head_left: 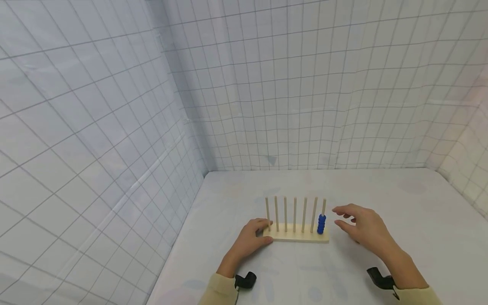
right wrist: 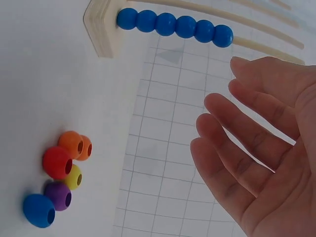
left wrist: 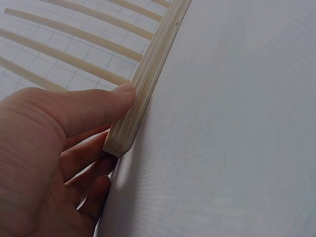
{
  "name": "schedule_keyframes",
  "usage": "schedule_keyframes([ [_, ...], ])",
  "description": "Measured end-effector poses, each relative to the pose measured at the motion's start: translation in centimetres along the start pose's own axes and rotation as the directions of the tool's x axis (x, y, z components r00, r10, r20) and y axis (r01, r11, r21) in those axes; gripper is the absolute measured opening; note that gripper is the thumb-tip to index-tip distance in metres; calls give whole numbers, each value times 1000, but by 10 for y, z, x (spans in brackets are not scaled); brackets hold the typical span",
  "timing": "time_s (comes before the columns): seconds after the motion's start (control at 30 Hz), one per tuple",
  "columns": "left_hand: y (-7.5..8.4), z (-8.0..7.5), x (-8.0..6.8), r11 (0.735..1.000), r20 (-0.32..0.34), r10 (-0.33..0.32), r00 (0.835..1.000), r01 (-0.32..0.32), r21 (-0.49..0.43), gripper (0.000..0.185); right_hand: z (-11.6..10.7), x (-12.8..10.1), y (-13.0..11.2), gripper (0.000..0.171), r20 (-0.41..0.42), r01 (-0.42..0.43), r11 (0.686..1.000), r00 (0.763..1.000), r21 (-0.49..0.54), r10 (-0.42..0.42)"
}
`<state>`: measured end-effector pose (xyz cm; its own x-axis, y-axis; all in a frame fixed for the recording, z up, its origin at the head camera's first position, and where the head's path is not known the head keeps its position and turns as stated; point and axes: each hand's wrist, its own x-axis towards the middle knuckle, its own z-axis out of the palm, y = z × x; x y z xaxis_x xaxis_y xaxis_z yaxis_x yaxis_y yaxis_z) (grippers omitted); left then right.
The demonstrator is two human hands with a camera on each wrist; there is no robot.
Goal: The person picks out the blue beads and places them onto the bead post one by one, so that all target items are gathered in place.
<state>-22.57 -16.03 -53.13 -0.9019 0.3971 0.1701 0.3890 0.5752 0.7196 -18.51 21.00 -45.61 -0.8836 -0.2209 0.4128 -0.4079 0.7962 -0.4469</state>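
A pale wooden base (head_left: pixel 297 239) with a row of upright pegs (head_left: pixel 295 214) stands on the table. Several blue beads (head_left: pixel 321 224) are stacked on its rightmost peg; the other pegs are bare. My left hand (head_left: pixel 248 239) grips the left end of the base, thumb on the near edge and fingers round the far side. Just right of the blue beads, my right hand (head_left: pixel 367 228) hangs with loosely bent fingers, holding nothing. In the right wrist view, its fingertips are apart from the beaded peg.
Loose beads lie on the table in the right wrist view: red (right wrist: pixel 57 162), orange (right wrist: pixel 70 143), yellow (right wrist: pixel 73 177), purple (right wrist: pixel 58 195) and blue (right wrist: pixel 38 211). The head view does not show them. Grid-patterned white sheets (head_left: pixel 286 106) hang behind and at both sides.
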Motion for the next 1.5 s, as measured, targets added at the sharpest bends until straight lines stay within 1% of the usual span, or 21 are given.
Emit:
schedule_keyframes([
  [0.27, -1, 1, 1, 1000, 6, 16, 1000, -16, 6, 49, -9, -5, 11, 35, 82, -24, 995, 996, -100, 32],
  [0.43, 0, -1, 1, 1000, 9, 19, 1000, -19, 8, 50, -13, -7, 17, 37, 136, -43, 990, 989, -137, 62],
  [0.63, -1, 0, 2, 1000, 7, 18, 1000, -18, 5, 50, -18, -11, 30, 36, 164, -11, 985, 986, -174, 40],
  [0.87, -1, 0, 3, 1000, 9, 6, 1000, -6, -3, 49, -24, -20, 39, 36, 209, 10, 974, 977, -225, 39],
  [1.1, -1, 0, 3, 1000, 8, -2, 1000, 2, -10, 49, -31, -32, 53, 39, 214, 34, 969, 977, -243, 20],
  [1.2, -1, 0, 2, 1000, 8, -4, 1000, 5, -13, 49, -33, -37, 59, 40, 234, 49, 968, 972, -246, 11],
  [1.33, -4, 1, 2, 1000, 8, 0, 1000, 0, -2, 50, -34, -44, 66, 41, 265, 46, 970, 964, -237, 19],
  [1.5, -5, 1, 1, 1000, 6, -6, 1000, 6, -5, 50, -34, -50, 71, 37, 294, 19, 973, 954, -232, 52],
])
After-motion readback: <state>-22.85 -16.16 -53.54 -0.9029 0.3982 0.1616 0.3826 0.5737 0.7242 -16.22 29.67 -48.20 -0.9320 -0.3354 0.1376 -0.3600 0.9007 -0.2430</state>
